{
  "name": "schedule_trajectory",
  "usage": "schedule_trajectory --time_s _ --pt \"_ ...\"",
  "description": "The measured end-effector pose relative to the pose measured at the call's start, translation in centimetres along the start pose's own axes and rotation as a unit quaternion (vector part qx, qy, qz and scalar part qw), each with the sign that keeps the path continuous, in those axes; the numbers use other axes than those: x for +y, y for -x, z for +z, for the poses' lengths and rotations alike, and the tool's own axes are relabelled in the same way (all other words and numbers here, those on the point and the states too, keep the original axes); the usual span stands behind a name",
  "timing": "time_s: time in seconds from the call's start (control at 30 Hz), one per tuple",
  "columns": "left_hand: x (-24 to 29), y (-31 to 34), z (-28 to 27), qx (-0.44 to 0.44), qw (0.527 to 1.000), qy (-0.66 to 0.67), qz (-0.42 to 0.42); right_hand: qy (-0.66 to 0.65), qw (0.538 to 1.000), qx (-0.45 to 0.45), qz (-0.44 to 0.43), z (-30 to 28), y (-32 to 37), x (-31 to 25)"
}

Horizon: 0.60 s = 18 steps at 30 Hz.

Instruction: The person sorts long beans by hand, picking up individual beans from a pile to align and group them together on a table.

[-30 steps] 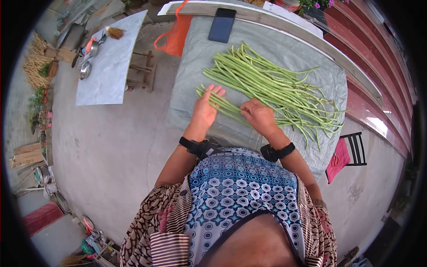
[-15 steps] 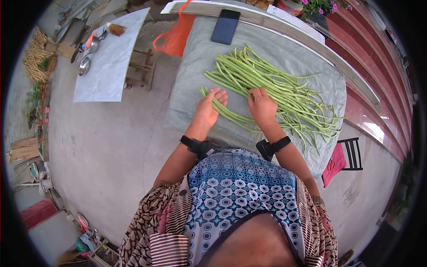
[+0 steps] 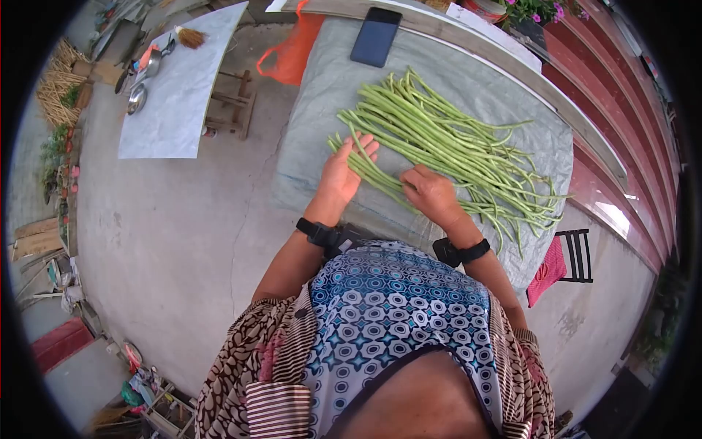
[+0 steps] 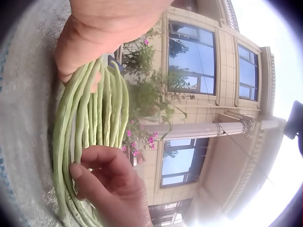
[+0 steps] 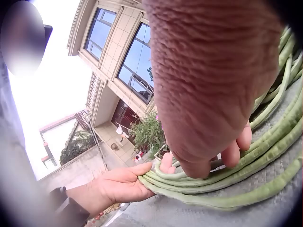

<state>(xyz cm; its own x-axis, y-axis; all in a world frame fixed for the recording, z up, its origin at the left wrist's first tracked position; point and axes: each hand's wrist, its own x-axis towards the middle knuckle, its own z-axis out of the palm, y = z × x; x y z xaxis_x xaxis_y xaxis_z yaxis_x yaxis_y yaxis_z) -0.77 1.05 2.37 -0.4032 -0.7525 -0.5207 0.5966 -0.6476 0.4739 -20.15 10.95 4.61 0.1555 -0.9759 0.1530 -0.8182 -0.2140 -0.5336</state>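
A big pile of long green beans (image 3: 457,143) lies spread on a grey cloth (image 3: 322,88) over a table. A small bundle of beans (image 3: 376,175) is drawn aside at the near edge. My left hand (image 3: 352,155) lies flat with straight fingers against the bundle's left ends; the left hand (image 5: 120,183) also shows in the right wrist view, meeting the bean tips. My right hand (image 3: 418,183) has its fingers curled round the small bundle's middle. In the left wrist view the right hand (image 4: 111,182) grips the beans (image 4: 90,123).
A dark phone (image 3: 375,36) lies at the cloth's far edge, beside an orange plastic bag (image 3: 291,55). A white table (image 3: 172,80) with metal bowls stands to the left. A black chair with a red cloth (image 3: 559,262) is at the right.
My right hand reached forward into the big pile, then drew back toward me with beans in its grip. My left hand stayed at the bundle's ends.
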Motion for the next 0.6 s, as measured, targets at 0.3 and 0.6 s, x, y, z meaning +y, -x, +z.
schedule_trajectory --time_s 0.3,0.6 --pt "-0.6 -0.9 -2.1 -0.005 1.000 0.001 -0.009 0.029 0.996 0.016 0.077 -0.4 -1.2 -1.0" --pt "-0.6 0.7 -0.1 0.077 0.996 -0.036 0.022 0.202 0.970 0.097 0.093 3.1 -4.0 0.5"
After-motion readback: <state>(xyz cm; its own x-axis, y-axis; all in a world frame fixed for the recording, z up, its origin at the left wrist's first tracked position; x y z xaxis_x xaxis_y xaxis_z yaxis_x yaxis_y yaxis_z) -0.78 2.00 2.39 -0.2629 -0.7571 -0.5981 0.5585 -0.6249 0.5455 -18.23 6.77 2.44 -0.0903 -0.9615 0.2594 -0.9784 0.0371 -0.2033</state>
